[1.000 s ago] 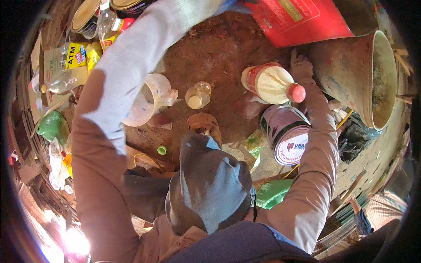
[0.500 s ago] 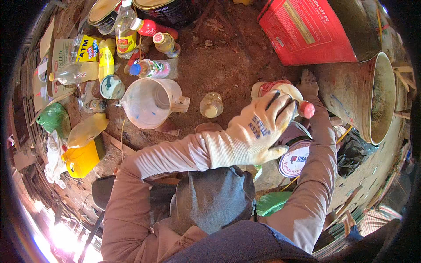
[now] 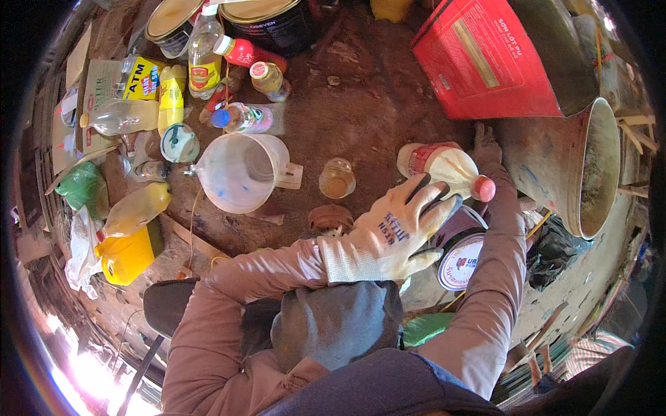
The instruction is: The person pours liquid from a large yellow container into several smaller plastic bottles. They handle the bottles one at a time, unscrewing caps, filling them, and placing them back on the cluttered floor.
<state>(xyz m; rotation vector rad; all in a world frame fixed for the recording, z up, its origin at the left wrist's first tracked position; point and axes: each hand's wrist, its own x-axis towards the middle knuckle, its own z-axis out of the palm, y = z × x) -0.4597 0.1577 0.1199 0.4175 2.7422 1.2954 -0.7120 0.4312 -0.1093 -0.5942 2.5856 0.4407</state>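
Note:
A white plastic bottle with a red cap lies tilted, cap pointing down-right over a round paint tin. My right hand, in a grey glove, rests against the bottle's far side and seems to hold it. My left hand, in a white glove with dark fingertips, reaches across my body. Its fingers are spread and touch the bottle's neck just left of the cap. Nothing is in that hand.
A translucent measuring jug and a small jar of amber liquid stand on the dirt floor. Several bottles and tins crowd the upper left, with a yellow container below them. A red box and a large bucket stand to the right.
My left arm has swung from the far upper left down across my body, and its hand now sits at the bottle's neck. The bottle and right hand have barely moved.

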